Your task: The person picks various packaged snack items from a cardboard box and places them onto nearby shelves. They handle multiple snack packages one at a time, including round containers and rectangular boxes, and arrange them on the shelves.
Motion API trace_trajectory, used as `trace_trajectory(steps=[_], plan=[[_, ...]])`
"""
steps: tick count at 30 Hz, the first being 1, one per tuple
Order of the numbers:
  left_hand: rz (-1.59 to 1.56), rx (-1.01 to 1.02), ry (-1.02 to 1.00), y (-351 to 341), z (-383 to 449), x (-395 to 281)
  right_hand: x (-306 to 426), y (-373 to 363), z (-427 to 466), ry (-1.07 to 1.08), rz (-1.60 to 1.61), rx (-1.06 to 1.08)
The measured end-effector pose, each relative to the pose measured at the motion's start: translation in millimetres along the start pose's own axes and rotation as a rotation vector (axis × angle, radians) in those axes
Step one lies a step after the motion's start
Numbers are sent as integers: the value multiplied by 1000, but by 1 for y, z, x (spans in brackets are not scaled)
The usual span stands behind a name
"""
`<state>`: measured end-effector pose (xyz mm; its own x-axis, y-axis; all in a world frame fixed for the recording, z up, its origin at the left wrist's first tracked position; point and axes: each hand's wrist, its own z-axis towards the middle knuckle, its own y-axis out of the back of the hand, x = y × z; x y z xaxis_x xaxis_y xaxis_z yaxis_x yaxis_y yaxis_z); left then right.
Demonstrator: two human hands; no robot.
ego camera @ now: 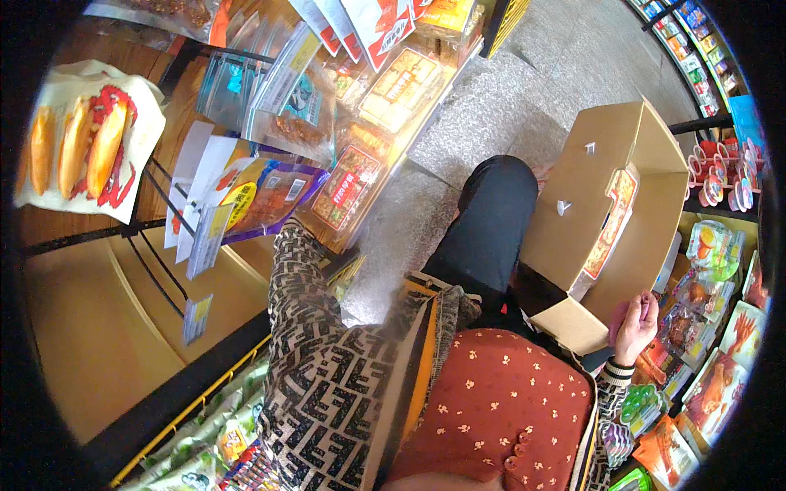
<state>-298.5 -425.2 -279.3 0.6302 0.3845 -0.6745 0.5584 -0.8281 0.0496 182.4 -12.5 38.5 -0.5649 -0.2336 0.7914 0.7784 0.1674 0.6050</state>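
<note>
My right hand [638,325] grips the near right edge of an open cardboard box [577,178], which leans by my dark-trousered knee. Inside the box lies a clear plastic food pack [611,224] with a red-bordered label. My left arm in its patterned sleeve [344,368] reaches up to the display shelf. Its hand is hidden behind the goods there, so what it touches cannot be seen. Nearest its cuff are a clear food pack with a red label [346,187] and a purple-edged hanging food bag [270,190]. Another clear pack [399,89] lies farther along the same shelf.
Black hooks carry hanging bags [288,104] and price tags [209,239] at left. A picture panel of bread [80,141] stands beside them. Packaged snacks [700,294] fill the rack at right. Grey tiled floor [485,98] runs between, and green bags [209,442] lie lower left.
</note>
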Motion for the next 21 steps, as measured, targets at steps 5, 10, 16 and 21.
trace_trajectory(steps=[5,10,16,21], plan=[[-71,11,-18,-2,-4,6,-2,0,-1,-56,110,63],[-130,-30,-48,-6,-10,16,-10,0,3,-94,159,46],[-164,-37,-134,-13,-33,22,-4,0,-2,-103,132,26],[-127,41,105,-14,-42,23,-9,4,2,-14,-23,37]])
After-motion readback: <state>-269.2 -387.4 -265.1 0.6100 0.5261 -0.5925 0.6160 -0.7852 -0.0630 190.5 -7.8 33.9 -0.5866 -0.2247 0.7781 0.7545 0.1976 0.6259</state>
